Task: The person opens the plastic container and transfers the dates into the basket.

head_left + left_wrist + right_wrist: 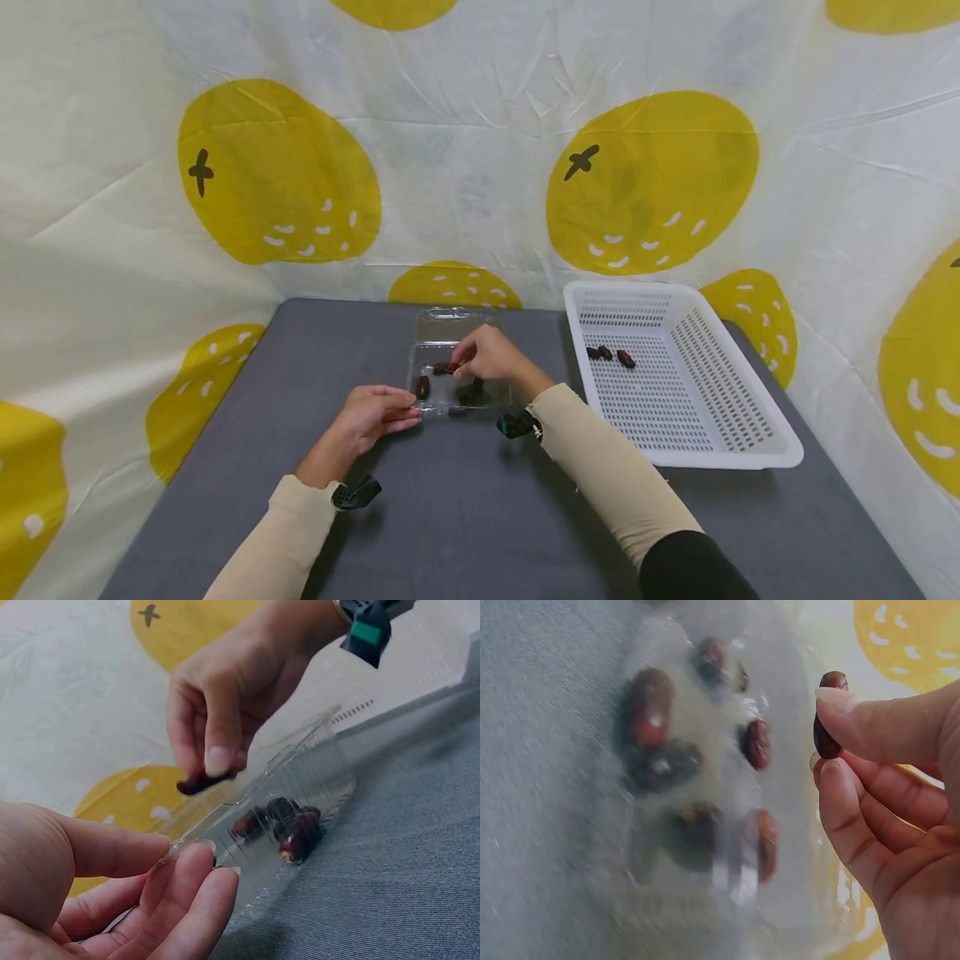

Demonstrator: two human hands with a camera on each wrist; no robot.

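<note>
A clear plastic clamshell box [457, 325] stands on the table with its lid folded back, holding several dark brown dates [651, 709]. My left hand [372, 417] pinches the near left corner of the box between thumb and fingers. Over the box, my right hand [491, 354] holds a wrinkled date [828, 739] between thumb and fingertips. In the left wrist view this date hangs just above the box's rim, while other dates [300, 836] show through the clear wall.
To the right of the box stands a white perforated plastic basket [720, 460], with a few dates [626, 359] on its floor near the left wall. Both rest on a grey-covered table [450, 517]. A white cloth with yellow fruit prints [465, 192] hangs behind the table.
</note>
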